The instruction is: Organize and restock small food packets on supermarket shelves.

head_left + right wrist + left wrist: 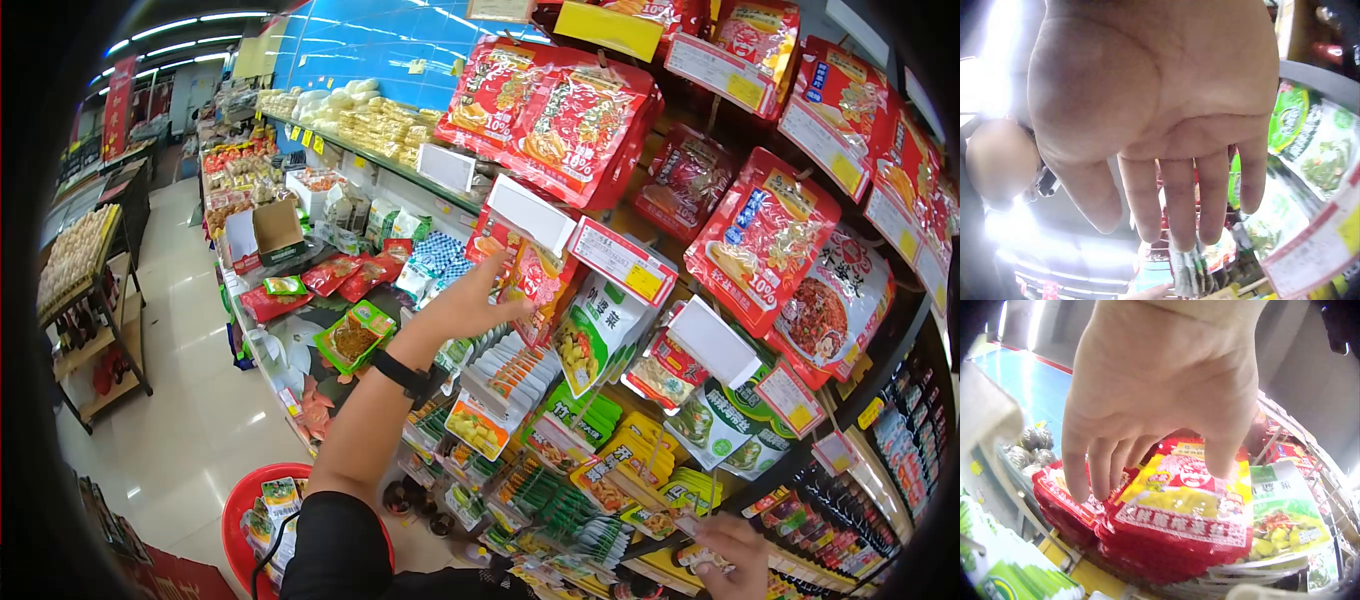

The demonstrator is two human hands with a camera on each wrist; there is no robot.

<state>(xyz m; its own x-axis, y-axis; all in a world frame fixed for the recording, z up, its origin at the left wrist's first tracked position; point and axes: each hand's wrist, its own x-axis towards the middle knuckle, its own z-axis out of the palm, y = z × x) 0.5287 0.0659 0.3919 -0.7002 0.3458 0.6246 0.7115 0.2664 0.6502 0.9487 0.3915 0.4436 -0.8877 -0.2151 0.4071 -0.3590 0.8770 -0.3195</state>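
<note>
In the head view my left hand (470, 302) reaches up to a hanging row of red pouches (540, 290), its thumb and fingers spread. The left wrist view shows that hand (1160, 387) over a red and yellow food pouch (1188, 500); the thumb overlaps its top right, and the fingers hang down by its left side. A second stack of red packets (1069, 497) is left of it, and white and green pouches (1285, 519) hang to the right. My right hand (735, 553) is low by the lower packets, its fingers extended with nothing in the palm (1160, 87).
Large red pouches (570, 120) hang above on hooks with price tags (620, 262). Green and yellow packets (625, 470) fill lower hooks. A red basket (245, 490) with packets stands on the floor at lower left. An aisle (185, 330) runs past a display table.
</note>
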